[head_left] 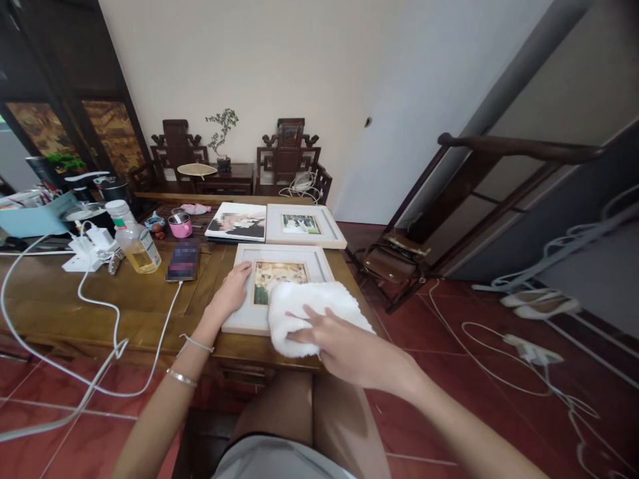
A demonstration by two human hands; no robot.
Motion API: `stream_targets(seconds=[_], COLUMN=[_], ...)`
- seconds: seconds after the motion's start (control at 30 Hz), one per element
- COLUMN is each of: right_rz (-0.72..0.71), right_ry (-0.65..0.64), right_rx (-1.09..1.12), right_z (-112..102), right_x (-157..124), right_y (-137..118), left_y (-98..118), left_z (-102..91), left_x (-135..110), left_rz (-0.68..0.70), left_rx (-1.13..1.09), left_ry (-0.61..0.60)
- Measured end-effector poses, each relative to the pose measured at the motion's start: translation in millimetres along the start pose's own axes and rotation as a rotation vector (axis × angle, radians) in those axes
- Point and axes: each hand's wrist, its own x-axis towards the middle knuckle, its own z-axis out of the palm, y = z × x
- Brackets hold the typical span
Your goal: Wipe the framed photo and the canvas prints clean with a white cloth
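One frame near desk edge; left hand rests open on it; right hand grips cloth; hard pushing may slide frame off.

I had soft, diffuse indoor light. The wall was pale at top centre, the dark wood panels dim at upper left. A dull sheen lay on my worktop. Wide-angle distortion stretched the chair at right, and blocky pixelation mottled the phone.
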Motion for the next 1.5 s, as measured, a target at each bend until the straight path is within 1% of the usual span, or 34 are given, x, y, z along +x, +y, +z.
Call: stream_targets(seconds=[0.03, 0.1, 0.2, 0.3, 0.37, 0.4, 0.47, 0.53, 0.6, 0.73, 0.8, 0.87, 0.9, 0.97, 1.1, 1.17, 1.23, 1.33, 1.4, 1.5], right_rz=[-0.009, -0.006, 0.032, 0.113, 0.168, 0.188, 0.198, 0.169, 0.102, -0.009, -0.028, -0.023, -0.006, 0.055, 0.171, 0.201, 0.216, 0.21, 0.192, 0.145], right_ry=[0.021, 0.09, 0.219, 0.309, 0.335, 0.336, 0.311, 0.25, 0.161, -0.019, -0.067, -0.08, -0.065, 0.011, 0.226, 0.284, 0.284, 0.223, 0.188, 0.125], right_rx=[0.007, 0.0, -0.071, -0.178, -0.237, -0.256, -0.268, -0.24, -0.183, -0.064, -0.022, 0.008, 0.01, -0.037, -0.212, -0.243, -0.243, -0.223, -0.209, -0.181], right_z=[2, 9, 14, 8, 1, -2, -4, -3, -2, -7, -12, -14, -13, -9, -8, -13, -17, -17, -14, -11], right_x=[1, 13, 47, 82, 101, 107, 112, 105, 87, 36, 20, 18, 22, 42, 99, 126, 147, 163, 160, 137], right_y=[-1, 7, 37, 71, 85, 87, 82, 67, 45, 6, -2, 1, 6, 22, 60, 68, 65, 44, 26, 3], left_y=[0, 1, 1, 1, 1, 1, 1, 2, 4, 9, 10, 10, 10, 11, 15, 19, 22, 25, 25, 23], left_z=[-0.5, -1.7, -3.7, -5.5, -5.9, -5.7, -4.8, -4.1, -4.4, -7.2, -8.4, -8.8, -8.8, -8.7, -11.7, -15.4, -19.4, -23.1, -23.1, -20.4], left_x=[0, 0, 1, 2, 1, 1, 0, -1, -2, -3, -3, -3, -3, -3, -4, -5, -6, -7, -7, -5], left_rz=[0.002, 0.011, 0.036, 0.051, 0.055, 0.053, 0.043, 0.036, 0.043, 0.046, 0.06, 0.072, 0.07, 0.057, 0.049, 0.059, 0.058, 0.024, -0.008, -0.094], left_rx=[0.0, 0.006, 0.014, 0.025, 0.029, 0.029, 0.028, 0.029, 0.03, 0.045, 0.058, 0.063, 0.059, 0.038, -0.035, -0.08, -0.128, -0.215, -0.303, -0.481], left_ry=[-0.006, -0.01, -0.01, -0.015, -0.016, -0.011, 0.001, 0.008, 0.002, -0.018, -0.034, -0.045, -0.046, -0.038, 0.0, 0.041, 0.083, 0.126, 0.161, 0.219])
